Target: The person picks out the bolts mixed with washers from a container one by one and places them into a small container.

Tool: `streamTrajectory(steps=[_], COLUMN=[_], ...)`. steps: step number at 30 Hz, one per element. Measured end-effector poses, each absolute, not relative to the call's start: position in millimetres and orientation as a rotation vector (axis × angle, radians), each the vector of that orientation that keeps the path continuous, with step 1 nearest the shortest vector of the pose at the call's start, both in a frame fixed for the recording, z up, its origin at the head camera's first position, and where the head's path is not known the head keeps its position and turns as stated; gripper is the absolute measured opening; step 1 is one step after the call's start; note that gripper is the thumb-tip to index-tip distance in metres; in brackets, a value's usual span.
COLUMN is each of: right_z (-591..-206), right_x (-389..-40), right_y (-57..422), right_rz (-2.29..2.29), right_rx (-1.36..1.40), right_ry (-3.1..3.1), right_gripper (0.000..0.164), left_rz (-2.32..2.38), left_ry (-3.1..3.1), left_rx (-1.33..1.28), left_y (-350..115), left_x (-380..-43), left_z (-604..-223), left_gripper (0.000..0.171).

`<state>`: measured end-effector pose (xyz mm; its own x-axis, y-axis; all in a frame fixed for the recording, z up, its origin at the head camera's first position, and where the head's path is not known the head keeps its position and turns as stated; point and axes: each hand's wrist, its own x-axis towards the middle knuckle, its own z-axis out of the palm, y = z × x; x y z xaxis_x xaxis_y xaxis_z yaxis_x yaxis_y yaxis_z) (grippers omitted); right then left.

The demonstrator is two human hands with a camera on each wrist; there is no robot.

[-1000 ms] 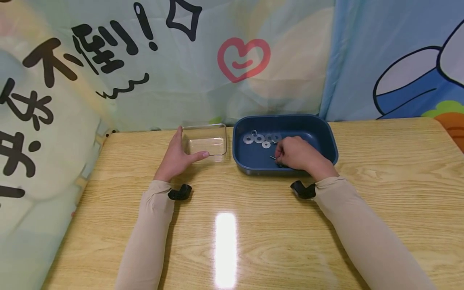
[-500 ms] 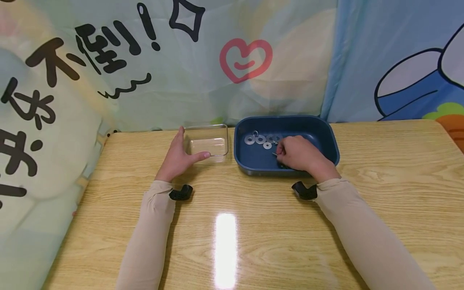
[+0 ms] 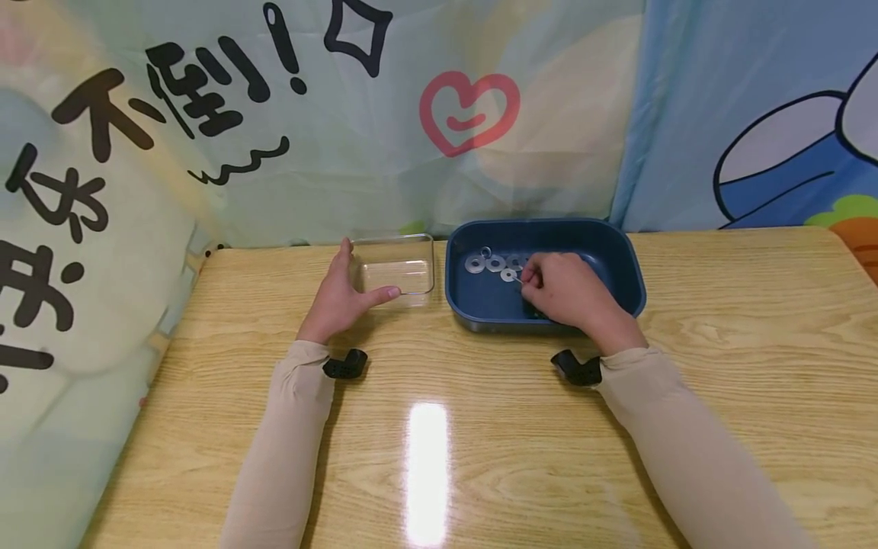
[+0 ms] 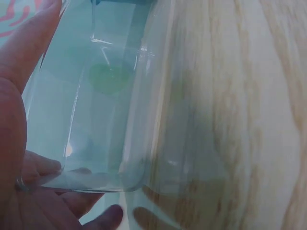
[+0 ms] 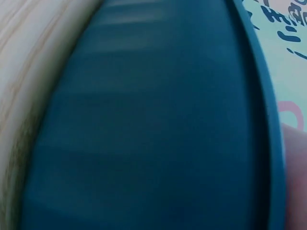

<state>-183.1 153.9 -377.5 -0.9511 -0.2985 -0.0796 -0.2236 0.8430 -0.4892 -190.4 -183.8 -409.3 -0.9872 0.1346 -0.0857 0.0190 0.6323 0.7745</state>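
Two vessels of different material stand side by side on the wooden table [image 3: 343, 457], whose pale surface has long wavy grain and a smooth shine. On the left we find a clear box [image 3: 398, 267], rectangular, with rounded corners and thin, glossy walls. The left hand [image 3: 339, 300] is clamped on its left end: the thumb lies along the near rim, and the other fingers go around the end wall, as we see also from the left wrist.

Just beside it is a blue tray [image 3: 480, 300], opaque, with softly rounded corners and a smooth rim. Inside we notice several flat metal washers [image 3: 475, 264], round with a hole, lying close together, and a smaller ring [image 3: 486, 252] near them. Within this tray the right hand [image 3: 565, 290] has its fingertips together, pinching a thin metal piece [image 3: 517, 280]; its full form we cannot tell. The right wrist view gives us mostly dark, blurred blue plastic. Behind hangs a slightly creased cloth [image 3: 549, 152], printed with a red heart [image 3: 424, 107].
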Motion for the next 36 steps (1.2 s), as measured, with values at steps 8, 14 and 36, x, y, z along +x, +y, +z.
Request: streamTrajectory(steps=[8, 14, 36], right_z=[-375, -373, -373], right_x=[-174, -170, -166], right_y=[148, 144, 114], right_rz=[-0.834, -0.893, -1.123], right_rx=[-0.366, -0.345, -0.412], right_ry=[2.936, 2.943, 2.953], right_gripper=[0.016, 0.015, 0.015], left_rz=[1.267, 1.25, 1.26], left_ry=[2.73, 2.739, 2.732], left_rx=[0.136, 0.14, 0.148], left_y=[-184, -185, -185], left_x=[-192, -193, -194], left_z=[-412, -413, -415], left_gripper=[0.12, 0.12, 0.12])
